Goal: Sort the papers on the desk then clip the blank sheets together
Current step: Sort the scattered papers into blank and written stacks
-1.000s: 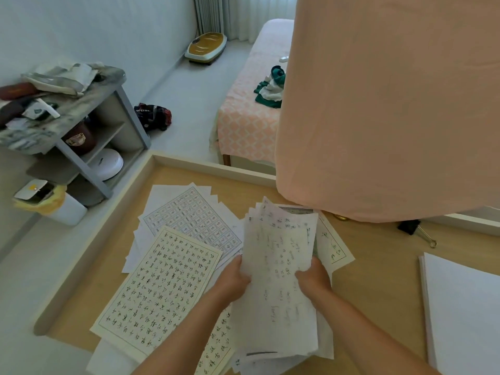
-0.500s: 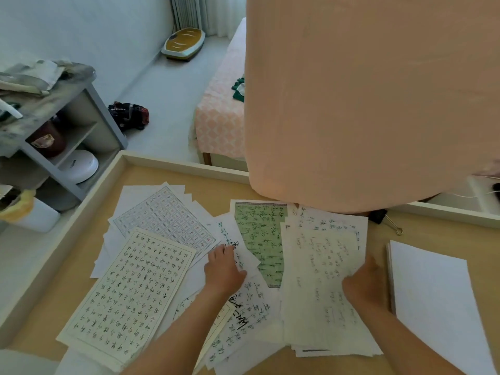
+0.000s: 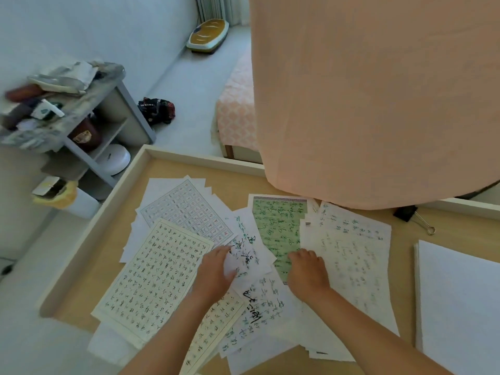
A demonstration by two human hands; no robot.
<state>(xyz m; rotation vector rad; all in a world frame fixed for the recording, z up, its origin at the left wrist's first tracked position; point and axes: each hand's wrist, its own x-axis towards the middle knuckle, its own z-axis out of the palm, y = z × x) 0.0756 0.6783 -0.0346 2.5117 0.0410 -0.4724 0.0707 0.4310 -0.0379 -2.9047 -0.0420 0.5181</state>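
Written sheets lie fanned over the wooden desk [image 3: 400, 244]. My left hand [image 3: 213, 270] holds the left edge of a white handwritten sheet [image 3: 247, 255], its fingertips tucked under the paper. My right hand [image 3: 307, 272] rests with bent fingers on the green lined sheet [image 3: 276, 228], at the left edge of a pile of faintly written sheets [image 3: 351, 266]. Two grid-printed practice sheets [image 3: 154, 274] [image 3: 186, 209] lie to the left. A stack of blank sheets [image 3: 460, 307] sits apart at the right. A black binder clip [image 3: 405, 213] lies behind that stack.
A large peach cloth [image 3: 365, 104] hangs over the desk's far right side. The desk has a raised pale rim [image 3: 89, 231]. Beyond it stand a cluttered grey shelf [image 3: 81, 117], a bin with a yellow liner [image 3: 67, 198] and a bed [image 3: 235, 112].
The bundle I held up in both hands now lies on the desk right of the green sheet. My right hand moved left onto the green sheet; my left took hold of a handwritten sheet.
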